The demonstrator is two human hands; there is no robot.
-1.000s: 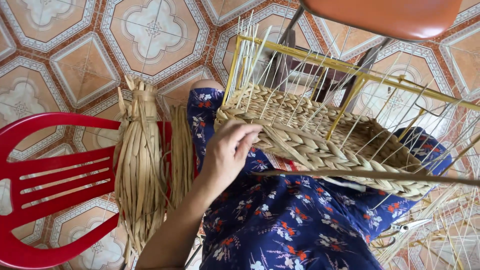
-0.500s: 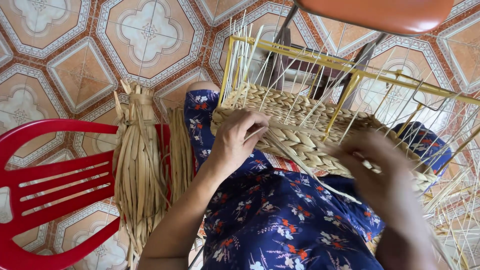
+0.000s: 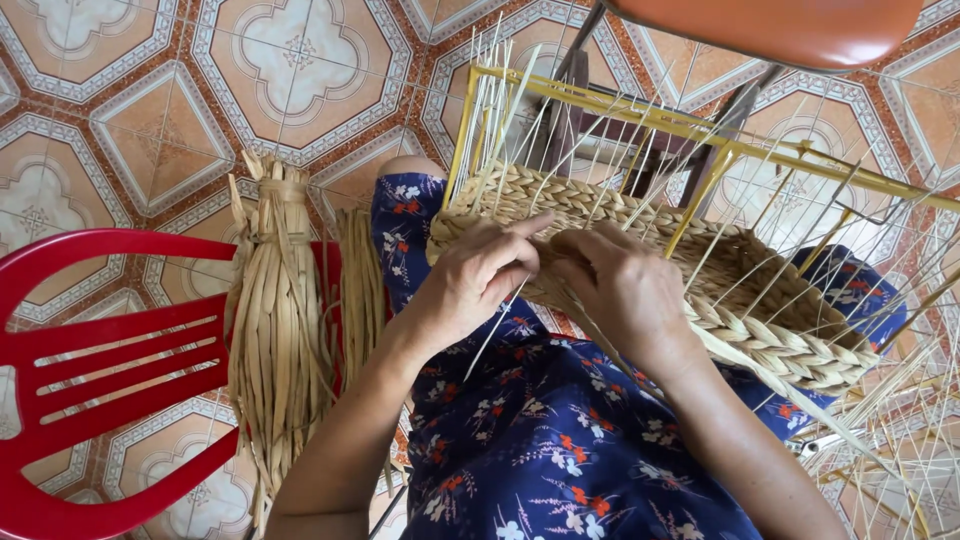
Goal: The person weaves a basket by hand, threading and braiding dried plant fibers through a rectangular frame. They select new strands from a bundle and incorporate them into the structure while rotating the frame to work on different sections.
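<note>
Centre of the frame, on the lap in a dark blue floral garment (image 3: 560,450): left hand (image 3: 480,280) and right hand (image 3: 620,285), both closed on a pale straw strand at the half-woven braided straw basket (image 3: 760,320). Beyond stands its yellow wire frame (image 3: 700,125). The thin upright stakes could likely bend if pulled hard. Left: bundled dried reeds (image 3: 280,330) on a red plastic chair (image 3: 90,370).

One camera is sitting on the person's head and looking straight down. It is seeing things from very close. The lap in blue flowered cloth (image 3: 560,450) is filling the bottom, and the tiled floor (image 3: 150,120) is showing farther away at the top. There is only this one view, so nothing is being shared.
</note>
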